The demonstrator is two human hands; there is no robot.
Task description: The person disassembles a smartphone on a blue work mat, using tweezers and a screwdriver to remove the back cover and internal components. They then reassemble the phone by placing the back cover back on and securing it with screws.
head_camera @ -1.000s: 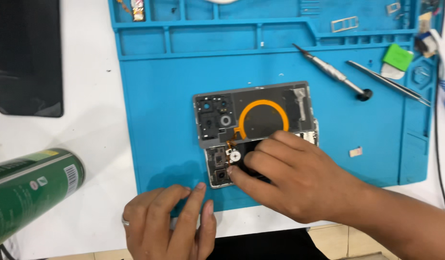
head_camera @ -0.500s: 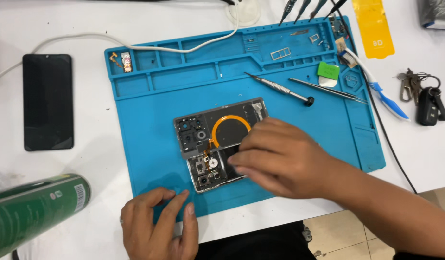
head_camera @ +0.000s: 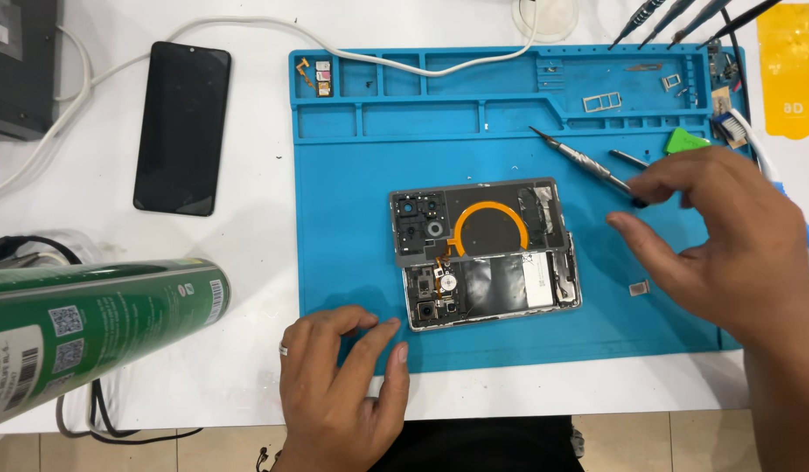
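opened phone [head_camera: 485, 253] mid blue mat [head_camera: 352, 218], uncovered, right hand [head_camera: 719, 240] fingers spread, empty, masking screwdriver [head_camera: 579, 164] tip, left hand [head_camera: 343, 385] flat, empty, on mat edge, green can [head_camera: 81, 336] cut off left

Bare blue mat [head_camera: 352, 201] lies open left of the opened phone [head_camera: 483, 253], and a strip above it too. To its right, the right hand [head_camera: 719, 236] hovers over a screwdriver [head_camera: 579, 163]. A green spray can [head_camera: 90, 328] and the left hand [head_camera: 343, 385] crowd the near edge.
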